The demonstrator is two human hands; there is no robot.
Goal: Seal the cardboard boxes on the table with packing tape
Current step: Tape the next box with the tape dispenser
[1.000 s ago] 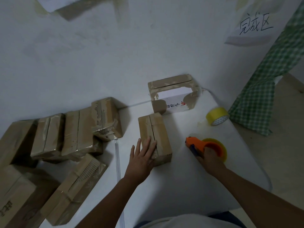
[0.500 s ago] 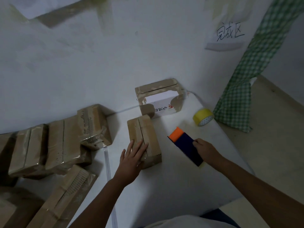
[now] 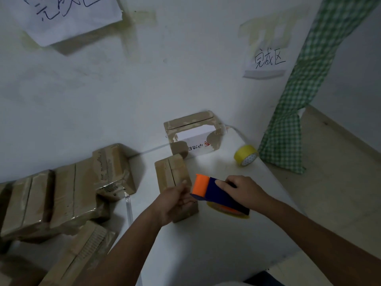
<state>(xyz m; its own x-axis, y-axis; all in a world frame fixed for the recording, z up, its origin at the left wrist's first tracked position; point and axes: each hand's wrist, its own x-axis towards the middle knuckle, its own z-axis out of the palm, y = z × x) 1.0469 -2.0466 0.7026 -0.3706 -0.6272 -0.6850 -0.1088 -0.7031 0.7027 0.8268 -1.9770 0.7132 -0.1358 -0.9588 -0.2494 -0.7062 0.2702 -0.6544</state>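
Note:
A small brown cardboard box (image 3: 169, 172) lies on the white table (image 3: 216, 244), its top seam running away from me. My left hand (image 3: 175, 202) hovers over the box's near end, fingers curled and pinching at the mouth of the tape dispenser (image 3: 218, 195); the tape strip itself is hard to make out. My right hand (image 3: 244, 189) grips the orange and dark blue dispenser from above, just right of the box, with its orange roller pointing at my left hand. A yellowish tape roll sits under the dispenser.
A white box (image 3: 195, 139) patched with brown tape stands against the wall behind. A loose yellow tape roll (image 3: 245, 155) lies at the table's right edge. Several taped boxes (image 3: 61, 193) are piled on the left beyond a clear divider strip (image 3: 128, 207). A green checked curtain (image 3: 299, 100) hangs on the right.
My right hand lifted the dispenser and carried it left to the box. My left hand left the box top, where it lay flat, and curled at the dispenser's mouth.

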